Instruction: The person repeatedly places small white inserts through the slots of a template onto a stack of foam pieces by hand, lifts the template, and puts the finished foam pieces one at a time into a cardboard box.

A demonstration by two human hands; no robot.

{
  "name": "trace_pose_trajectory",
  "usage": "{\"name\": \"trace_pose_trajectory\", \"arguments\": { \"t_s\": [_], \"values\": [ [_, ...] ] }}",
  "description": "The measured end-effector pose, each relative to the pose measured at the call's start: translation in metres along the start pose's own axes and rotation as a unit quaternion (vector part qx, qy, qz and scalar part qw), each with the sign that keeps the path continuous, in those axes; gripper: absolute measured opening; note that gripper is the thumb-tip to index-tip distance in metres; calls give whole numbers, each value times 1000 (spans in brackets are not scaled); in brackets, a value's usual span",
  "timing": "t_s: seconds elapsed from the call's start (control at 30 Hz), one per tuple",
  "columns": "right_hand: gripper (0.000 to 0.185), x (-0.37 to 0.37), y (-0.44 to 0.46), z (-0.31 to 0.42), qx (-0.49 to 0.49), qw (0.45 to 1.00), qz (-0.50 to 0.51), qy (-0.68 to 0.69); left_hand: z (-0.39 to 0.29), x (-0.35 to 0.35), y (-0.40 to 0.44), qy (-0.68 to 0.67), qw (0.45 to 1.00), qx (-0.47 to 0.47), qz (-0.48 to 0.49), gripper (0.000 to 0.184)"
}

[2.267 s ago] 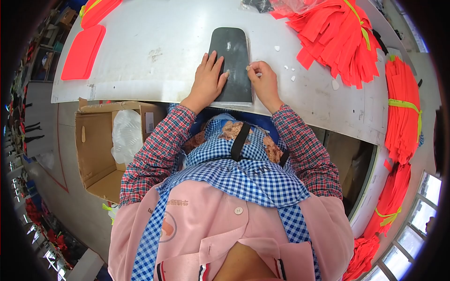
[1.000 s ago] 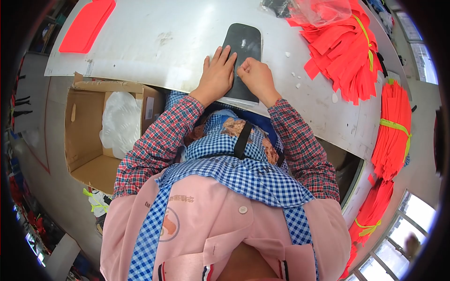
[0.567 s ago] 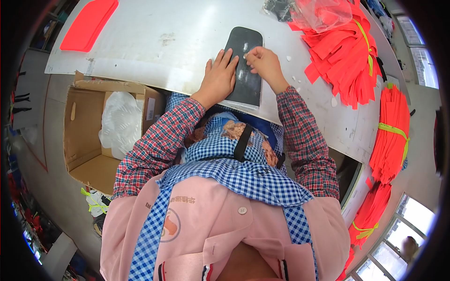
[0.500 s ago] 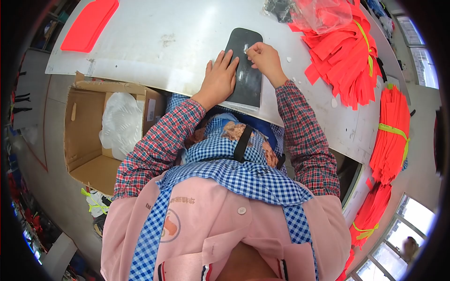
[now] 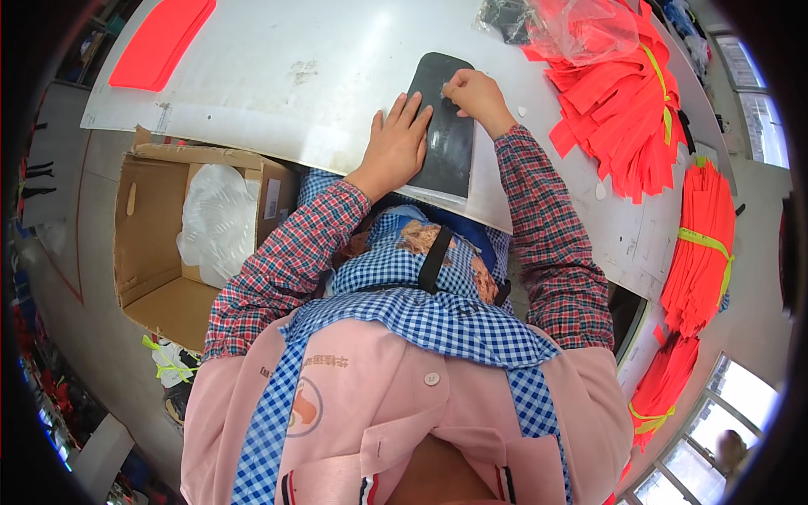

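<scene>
The dark panel (image 5: 448, 156) lies lengthwise away from the counter's (image 5: 252, 84) near edge, the left hand (image 5: 394, 148) spread flat across its left side, the right hand (image 5: 480, 96) pinched over its far half, on what unclear.

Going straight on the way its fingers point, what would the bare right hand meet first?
Probably the bare left hand, spread just ahead over the edge of the black round-cornered panel; depth is unclear, so the right hand might pass over.
</scene>
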State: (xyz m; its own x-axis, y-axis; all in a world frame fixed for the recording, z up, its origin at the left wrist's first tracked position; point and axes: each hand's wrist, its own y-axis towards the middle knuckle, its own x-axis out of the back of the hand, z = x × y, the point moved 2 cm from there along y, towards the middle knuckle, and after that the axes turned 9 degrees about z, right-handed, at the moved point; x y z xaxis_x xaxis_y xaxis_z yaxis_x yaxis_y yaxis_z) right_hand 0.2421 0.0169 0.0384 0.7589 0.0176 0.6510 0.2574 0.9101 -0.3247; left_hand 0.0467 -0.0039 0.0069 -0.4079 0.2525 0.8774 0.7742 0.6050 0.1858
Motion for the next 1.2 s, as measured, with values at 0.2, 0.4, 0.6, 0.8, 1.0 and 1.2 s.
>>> {"name": "trace_pose_trajectory", "arguments": {
  "t_s": [0.2, 0.4, 0.6, 0.8, 1.0, 1.2],
  "values": [
    [23, -2, 5, 0, 11, 999, -53, -4, 1, 0, 1, -2, 1000, -2, -5, 43],
    [23, -4, -2, 2, 74, 986, -71, -128, -1, 1, 0, 4, 1000, -1, -2, 44],
    [23, 2, 2, -2, -1, 1000, -4, 21, -1, 2, 1, 9, 1000, -2, -2, 44],
    [24, -3, -1, 0, 73, 990, -77, -93, -1, 1, 0, 16, 1000, 0, -3, 44],
    [24, -2, -9, -5, 40, 999, 5, 15, -1, 1, 0, 15, 1000, -3, -7, 44],
    [23, -24, -67, -8, 20, 994, 63, 90, 3, -2, 1, 0, 1000, -7, -10, 44]
  ]
}}
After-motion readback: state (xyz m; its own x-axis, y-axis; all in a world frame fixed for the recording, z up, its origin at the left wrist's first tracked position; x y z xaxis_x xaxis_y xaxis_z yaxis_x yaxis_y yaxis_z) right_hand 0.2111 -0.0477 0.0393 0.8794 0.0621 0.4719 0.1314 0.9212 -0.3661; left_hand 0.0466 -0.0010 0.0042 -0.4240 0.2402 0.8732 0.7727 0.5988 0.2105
